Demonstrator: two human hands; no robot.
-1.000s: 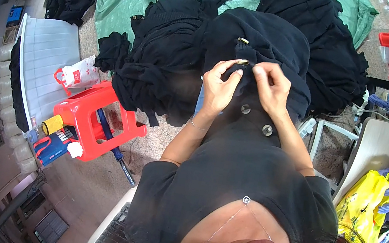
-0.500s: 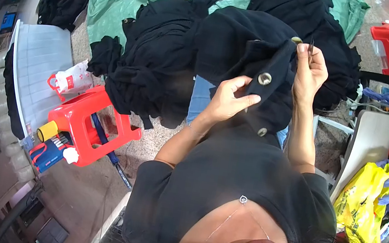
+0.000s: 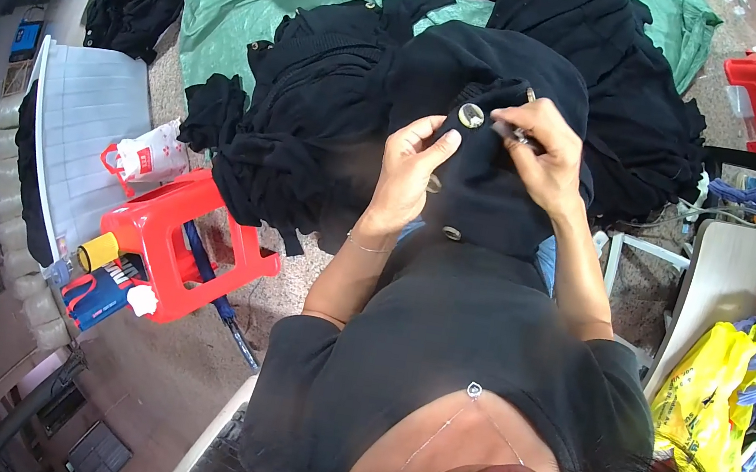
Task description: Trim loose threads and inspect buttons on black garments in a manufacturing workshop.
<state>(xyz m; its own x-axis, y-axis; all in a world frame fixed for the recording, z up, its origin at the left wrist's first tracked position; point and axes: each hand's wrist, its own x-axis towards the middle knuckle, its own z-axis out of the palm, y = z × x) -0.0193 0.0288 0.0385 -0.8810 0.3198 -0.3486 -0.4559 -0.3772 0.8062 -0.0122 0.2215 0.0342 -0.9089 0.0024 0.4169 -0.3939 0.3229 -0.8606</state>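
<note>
In the middle of the frame, the left hand [image 3: 411, 168] pinches the black coat [image 3: 492, 194] by a round button [image 3: 470, 115]; the right hand [image 3: 547, 154] grips a small tool [image 3: 511, 131] beside it.

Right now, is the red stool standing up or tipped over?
Tipped over: the red stool lies on its side on the floor, legs pointing sideways.

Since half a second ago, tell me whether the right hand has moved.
Yes. The right hand has come down and toward the person, from above the top metal button to right beside it, close to the left hand on the black garment.
</note>
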